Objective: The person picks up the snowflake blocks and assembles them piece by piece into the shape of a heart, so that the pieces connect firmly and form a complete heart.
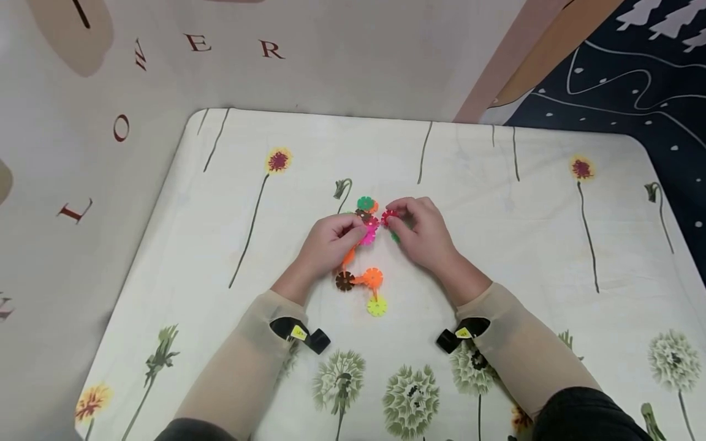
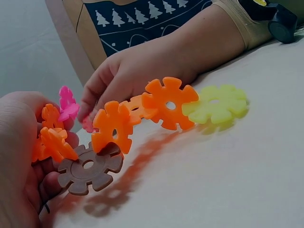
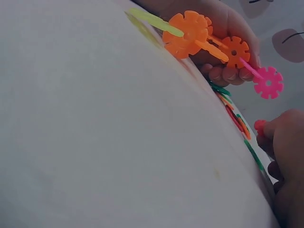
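Note:
My left hand point(image 1: 330, 242) grips a chain of notched plastic snowflake discs, its fingers around the orange ones. From the hand the chain runs toward me through a brown disc point(image 2: 90, 168), several orange discs point(image 1: 373, 278) and a yellow disc point(image 1: 377, 305) at the near end. At the far end sticks out a pink disc point(image 3: 268, 82). Close to its right, my right hand point(image 1: 425, 229) pinches a single red disc point(image 1: 388, 217) between thumb and fingers. In the right wrist view a small gap shows between the red and pink discs.
Loose discs, including a green disc point(image 1: 366, 203), lie on the table just beyond my hands. Another green disc point(image 1: 395, 236) shows partly under the right hand. The white table cover point(image 1: 496, 245) has printed flowers, and a wall point(image 1: 358, 61) stands behind its far edge.

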### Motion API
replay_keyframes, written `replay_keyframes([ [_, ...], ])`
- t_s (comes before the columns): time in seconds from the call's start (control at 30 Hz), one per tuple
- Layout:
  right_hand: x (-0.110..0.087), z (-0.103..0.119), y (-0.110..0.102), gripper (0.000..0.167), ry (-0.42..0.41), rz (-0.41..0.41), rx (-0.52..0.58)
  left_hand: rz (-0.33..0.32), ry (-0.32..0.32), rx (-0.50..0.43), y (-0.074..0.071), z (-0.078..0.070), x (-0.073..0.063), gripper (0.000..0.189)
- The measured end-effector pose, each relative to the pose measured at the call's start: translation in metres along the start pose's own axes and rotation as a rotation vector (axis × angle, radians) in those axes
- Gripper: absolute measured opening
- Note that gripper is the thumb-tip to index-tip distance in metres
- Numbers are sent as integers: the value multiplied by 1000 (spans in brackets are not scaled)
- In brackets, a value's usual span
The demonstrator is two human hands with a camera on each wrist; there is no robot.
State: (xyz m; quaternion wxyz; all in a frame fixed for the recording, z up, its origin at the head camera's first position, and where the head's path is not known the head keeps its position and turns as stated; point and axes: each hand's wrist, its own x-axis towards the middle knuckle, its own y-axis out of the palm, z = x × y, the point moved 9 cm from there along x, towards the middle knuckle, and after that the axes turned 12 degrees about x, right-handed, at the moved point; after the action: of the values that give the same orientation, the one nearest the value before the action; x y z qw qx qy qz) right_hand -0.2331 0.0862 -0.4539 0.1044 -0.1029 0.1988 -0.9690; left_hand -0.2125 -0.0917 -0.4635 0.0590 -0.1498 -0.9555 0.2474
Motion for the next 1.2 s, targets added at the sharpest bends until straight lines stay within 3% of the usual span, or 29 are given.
replay_keyframes([
  [0.23,-4,4,-8,19,-31,-94,284,-8,-2,14,-1,-1,0,17],
  [0.37,-5,5,-9,18,-43,-108,367,-10,0,23,-1,-1,1,17],
  [0.67,-5,6,-3,16,-84,-36,393,-2,5,37,0,-1,0,17],
  [1.2,-5,5,-4,15,-75,-27,394,-11,-7,83,-2,2,-1,14],
])
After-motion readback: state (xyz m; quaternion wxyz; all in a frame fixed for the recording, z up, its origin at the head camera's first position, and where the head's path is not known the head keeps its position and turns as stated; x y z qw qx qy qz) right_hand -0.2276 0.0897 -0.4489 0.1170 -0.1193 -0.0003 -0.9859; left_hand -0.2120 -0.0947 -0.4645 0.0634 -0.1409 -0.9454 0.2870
